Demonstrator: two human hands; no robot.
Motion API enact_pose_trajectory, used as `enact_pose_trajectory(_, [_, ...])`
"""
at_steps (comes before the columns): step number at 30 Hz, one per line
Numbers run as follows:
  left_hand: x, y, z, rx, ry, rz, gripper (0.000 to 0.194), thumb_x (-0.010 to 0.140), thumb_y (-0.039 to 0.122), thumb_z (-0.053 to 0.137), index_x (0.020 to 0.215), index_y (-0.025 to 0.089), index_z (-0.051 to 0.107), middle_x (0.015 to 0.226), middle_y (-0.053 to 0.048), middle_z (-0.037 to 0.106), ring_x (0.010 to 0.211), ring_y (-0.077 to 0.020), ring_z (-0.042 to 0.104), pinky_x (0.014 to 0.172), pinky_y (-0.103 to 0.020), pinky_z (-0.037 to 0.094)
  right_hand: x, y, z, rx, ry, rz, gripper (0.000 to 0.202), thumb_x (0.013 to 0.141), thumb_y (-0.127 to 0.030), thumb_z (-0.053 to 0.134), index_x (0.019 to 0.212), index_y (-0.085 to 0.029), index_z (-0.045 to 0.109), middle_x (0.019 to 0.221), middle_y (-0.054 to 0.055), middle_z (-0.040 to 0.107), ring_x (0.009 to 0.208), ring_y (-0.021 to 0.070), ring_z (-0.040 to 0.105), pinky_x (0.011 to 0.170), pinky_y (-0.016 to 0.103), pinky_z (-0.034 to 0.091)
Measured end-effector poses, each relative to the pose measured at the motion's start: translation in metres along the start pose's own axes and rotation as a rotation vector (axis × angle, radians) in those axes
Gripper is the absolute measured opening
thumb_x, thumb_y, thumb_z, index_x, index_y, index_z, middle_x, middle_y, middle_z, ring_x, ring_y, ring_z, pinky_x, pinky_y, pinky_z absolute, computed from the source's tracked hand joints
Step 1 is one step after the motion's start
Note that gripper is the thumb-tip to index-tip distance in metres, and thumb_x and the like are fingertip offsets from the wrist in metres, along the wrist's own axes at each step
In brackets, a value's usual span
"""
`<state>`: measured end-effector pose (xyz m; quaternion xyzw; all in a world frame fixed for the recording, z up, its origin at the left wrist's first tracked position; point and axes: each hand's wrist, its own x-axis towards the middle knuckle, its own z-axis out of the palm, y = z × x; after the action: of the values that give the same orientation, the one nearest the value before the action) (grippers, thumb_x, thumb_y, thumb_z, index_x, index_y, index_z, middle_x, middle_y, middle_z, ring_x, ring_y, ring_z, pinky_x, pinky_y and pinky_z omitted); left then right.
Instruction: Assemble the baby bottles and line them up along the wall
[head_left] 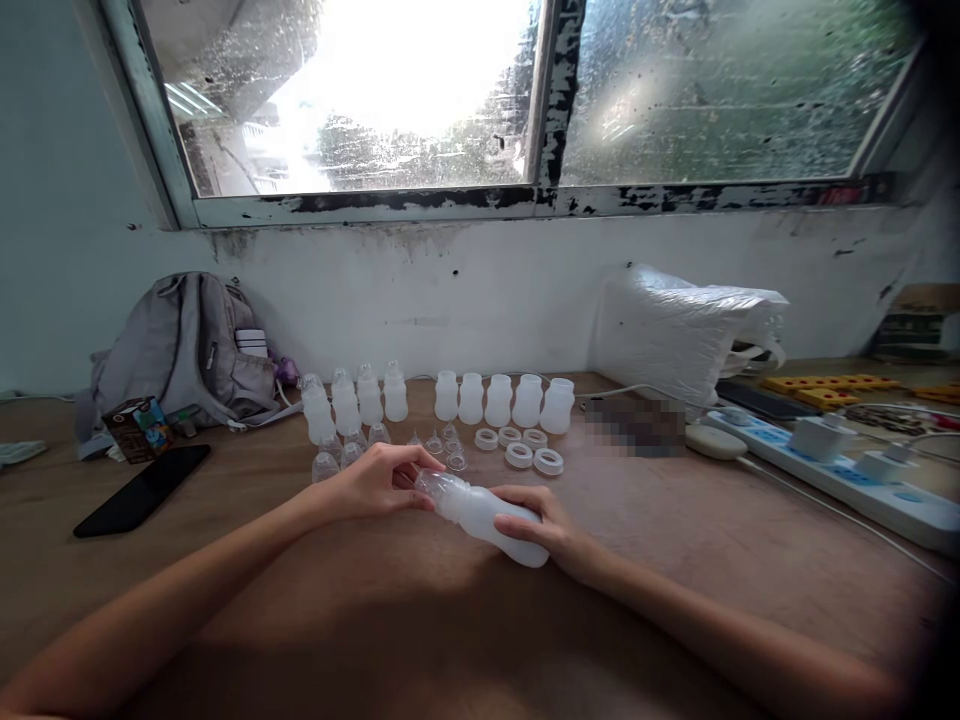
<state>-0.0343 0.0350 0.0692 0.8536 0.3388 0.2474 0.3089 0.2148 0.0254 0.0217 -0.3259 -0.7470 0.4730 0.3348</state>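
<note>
A frosted white baby bottle (480, 515) lies tilted across the front of me, its clear cap (433, 486) pointing left and its base to the right. Around the body, my right hand (551, 530) is closed. The fingers of my left hand (386, 482) grip the cap. Just beyond the bottle are several clear teats (435, 442) and several white collar rings (519, 455). Several open bottles without tops (499, 402) stand upright in a row behind the rings. Several capped bottles (370, 400) stand at back left, with loose clear caps (325, 466) in front, partly hidden by my left hand.
A black phone (142, 490), a small carton (139, 430) and a grey backpack (180, 350) are at the left. On the right are a white power strip (847, 475) with cables and a silvery white bag (667, 330). A window (360, 205) is above the table.
</note>
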Motion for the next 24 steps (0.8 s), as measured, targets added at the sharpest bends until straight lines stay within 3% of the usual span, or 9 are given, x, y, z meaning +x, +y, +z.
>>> enact_pose_trajectory(12, [0.0,-0.012,0.023,-0.371,0.073,-0.032,0.041,0.061,0.024,0.074,0.095,0.011,0.056,0.085,-0.006,0.061,0.074,-0.0157,0.06,0.067,-0.028,0.049,0.003,0.007,0.002,0.051,-0.002,0.041,0.039,0.071,-0.045,0.057,0.086,-0.01,0.065,0.072,0.004,0.059,0.06,0.0133,0.049,0.048,0.021,0.034])
enact_pose_trajectory(24, [-0.001,-0.013,0.035,-0.388,0.12,-0.057,0.041,0.061,0.024,0.074,0.095,0.01,0.056,0.087,-0.007,0.062,0.076,-0.017,0.06,0.068,-0.029,0.05,0.002,0.006,0.001,-0.006,-0.008,-0.003,0.039,0.073,-0.045,0.055,0.087,-0.01,0.063,0.075,0.005,0.061,0.063,0.0153,0.053,0.051,0.022,0.037])
